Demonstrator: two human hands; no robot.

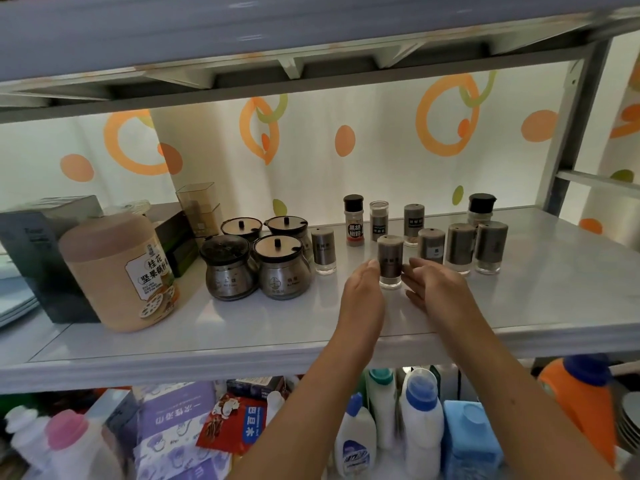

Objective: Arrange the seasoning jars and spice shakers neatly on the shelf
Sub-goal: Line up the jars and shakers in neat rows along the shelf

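Note:
A clear spice shaker [390, 261] with a dark label stands near the front of the white shelf [540, 306]. My left hand [363, 292] touches its left side and my right hand [433, 289] lies close on its right, fingers fairly straight. Behind it stand several similar shakers [460, 247], a black pepper bottle [354, 220] and a black-capped bottle [480, 206]. One shaker [323, 251] stands alone, next to a group of several steel seasoning jars [280, 268] with lids.
A big pink tub [121, 268], a dark box [41, 254] and clear containers [197, 206] fill the shelf's left end. An upper shelf [311, 29] hangs close overhead. Detergent bottles [420, 420] and packets crowd the lower shelf.

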